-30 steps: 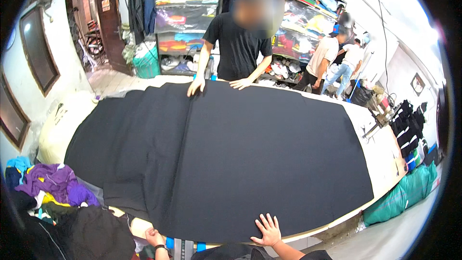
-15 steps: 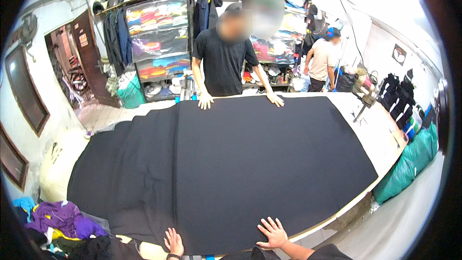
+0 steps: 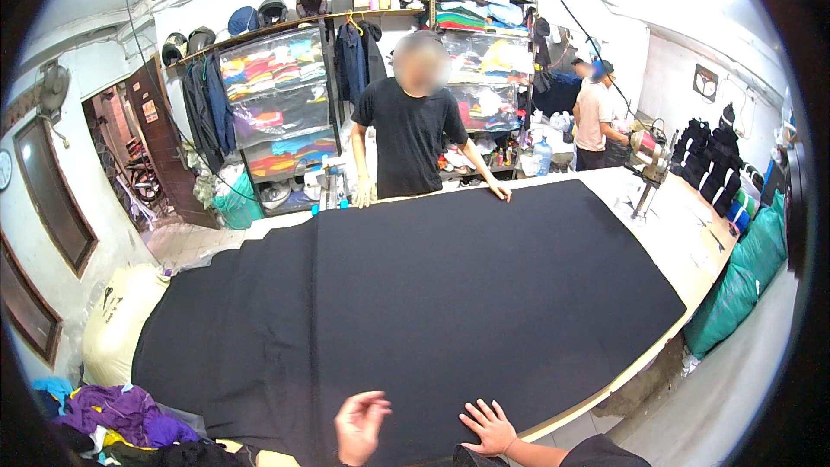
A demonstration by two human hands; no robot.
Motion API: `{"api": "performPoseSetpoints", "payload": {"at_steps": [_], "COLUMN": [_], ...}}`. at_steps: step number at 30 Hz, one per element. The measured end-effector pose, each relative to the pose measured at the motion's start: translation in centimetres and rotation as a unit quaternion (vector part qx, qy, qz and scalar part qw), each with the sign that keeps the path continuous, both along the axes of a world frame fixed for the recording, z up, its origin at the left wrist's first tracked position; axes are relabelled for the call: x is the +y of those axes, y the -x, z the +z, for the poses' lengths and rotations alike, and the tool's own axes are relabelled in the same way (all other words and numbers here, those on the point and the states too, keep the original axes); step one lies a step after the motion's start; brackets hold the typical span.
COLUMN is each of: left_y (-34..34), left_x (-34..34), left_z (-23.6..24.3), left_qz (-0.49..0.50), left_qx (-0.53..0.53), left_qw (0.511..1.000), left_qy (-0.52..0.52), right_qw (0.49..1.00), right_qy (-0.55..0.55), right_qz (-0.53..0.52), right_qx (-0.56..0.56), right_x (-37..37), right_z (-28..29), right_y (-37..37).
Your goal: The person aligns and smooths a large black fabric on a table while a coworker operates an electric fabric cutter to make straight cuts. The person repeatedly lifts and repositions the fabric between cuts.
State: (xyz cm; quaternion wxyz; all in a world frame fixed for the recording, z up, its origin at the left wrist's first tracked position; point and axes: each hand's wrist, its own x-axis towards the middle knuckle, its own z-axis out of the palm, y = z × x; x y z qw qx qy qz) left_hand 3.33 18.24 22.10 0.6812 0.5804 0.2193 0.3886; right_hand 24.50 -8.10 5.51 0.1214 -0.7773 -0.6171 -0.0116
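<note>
A wide sheet of black fabric [image 3: 484, 294] covers most of the long table, smooth on the right and rippled on the left, with a straight ridge between the two parts. My right hand [image 3: 489, 429] lies flat on its near edge, fingers spread. Lifted a little over the cloth near that ridge, my left hand [image 3: 360, 429] is loosely bent and slightly blurred, with nothing seen in it. Across the table, a person in a black shirt [image 3: 411, 134] has one hand [image 3: 499, 191] on the far fabric edge and the other hand [image 3: 364, 193] by the table rim.
A cutting machine on a stand [image 3: 647, 160] occupies the pale tabletop [image 3: 683, 207] at far right. Green sacks [image 3: 735, 294] lean beside the right edge. Purple clothes [image 3: 121, 415] and a cream sack [image 3: 121, 329] lie left. Another person [image 3: 594, 117] stands beyond the table.
My left hand has risen off the fabric and moved right, its fingers bending. My right hand stays put. The other person's hand at far left has drawn back to the table rim.
</note>
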Motion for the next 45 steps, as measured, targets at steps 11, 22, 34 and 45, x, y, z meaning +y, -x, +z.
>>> {"api": "performPoseSetpoints", "payload": {"at_steps": [11,22,34,45], "left_y": [-7.2,-8.6,-5.1,1.4], "left_x": [-12.1,-9.5,1.7,-11.1], "left_z": [18.9,19.8,14.7,-20.1], "left_qz": [-0.526,-0.375,0.380,0.154], "left_qx": [-0.385,-0.245,-0.062,0.605], "left_qw": [0.758,0.890,0.860,0.702], "left_qy": [0.006,-0.089,-0.334,-0.342], "right_qw": [0.996,0.973,0.825,0.812], "right_qy": [0.080,-0.109,-0.009,0.014], "right_qz": [0.015,-0.200,-0.555,-0.577], "right_qx": [-0.048,0.047,0.103,0.090], "right_x": [-0.2,-3.3,-20.3,-21.3], "right_z": [-0.4,0.4,-1.9,-3.3], "right_y": [-0.3,-8.3,-17.9,-18.0]}}
